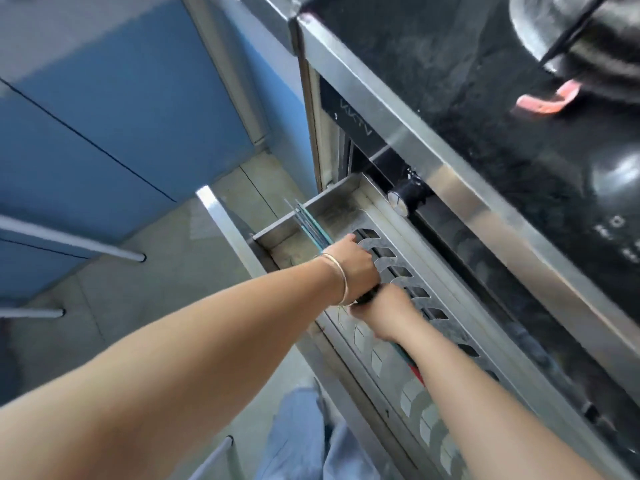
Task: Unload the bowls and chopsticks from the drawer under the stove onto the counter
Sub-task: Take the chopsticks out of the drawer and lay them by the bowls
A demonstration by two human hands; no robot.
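Blue cabinet fronts [104, 109] fill the upper left; black stove top [485, 109] runs down the right, with the steel drawer [349, 199] pulled out beneath it at centre. Left hand [356, 268] grips a bundle of chopsticks [311, 225], tips jutting toward the drawer's far corner. Right hand [384, 311] is curled on something dark; what, I cannot tell. No bowls visible in the drawer rack [401, 271]. Counter mostly out of view, so progress uncertain; chopsticks likely mid-unload.

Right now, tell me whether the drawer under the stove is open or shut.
Open. The drawer is pulled out from under the stove, its slotted metal rack exposed, and both hands reach into it.
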